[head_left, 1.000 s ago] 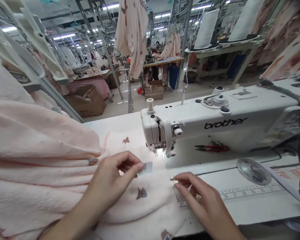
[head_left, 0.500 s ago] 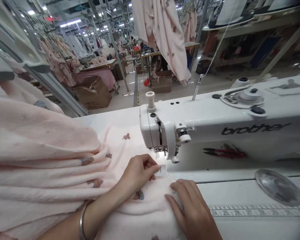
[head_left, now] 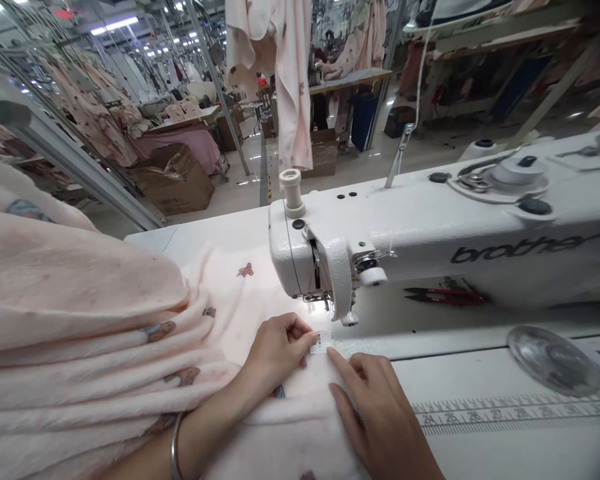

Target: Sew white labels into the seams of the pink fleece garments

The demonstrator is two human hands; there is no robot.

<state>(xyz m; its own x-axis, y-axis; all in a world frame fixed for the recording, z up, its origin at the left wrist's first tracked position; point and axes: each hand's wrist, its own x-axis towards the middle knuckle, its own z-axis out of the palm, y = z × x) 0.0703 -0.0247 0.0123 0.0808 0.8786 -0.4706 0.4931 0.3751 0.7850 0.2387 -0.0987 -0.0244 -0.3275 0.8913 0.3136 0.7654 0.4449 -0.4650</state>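
Pink plush fabric (head_left: 240,307) with small bear prints spreads over the machine bed and bunches in folds on the left. A small white label (head_left: 321,342) with dark print lies on it, just in front of the needle area. Thumb and fingers of my left hand (head_left: 279,347) pinch the label's left edge. My right hand (head_left: 380,407) rests on the fabric's right edge, index fingertip at the label's lower right corner, fingers apart. Directly behind both hands stands the head of the white sewing machine (head_left: 305,253), its lamp lighting the fabric.
Red-handled thread snips (head_left: 447,295) lie under the machine arm. To the right sits a clear round dish (head_left: 555,360) above a printed ruler strip (head_left: 505,413). A pink garment (head_left: 295,87) hangs beyond the machine. A cardboard box (head_left: 173,180) stands on the floor behind.
My right index finger has stretched forward to the label's corner. My left hand keeps its pinch on the label. The hanging garment has swung left, and the view has shifted slightly.
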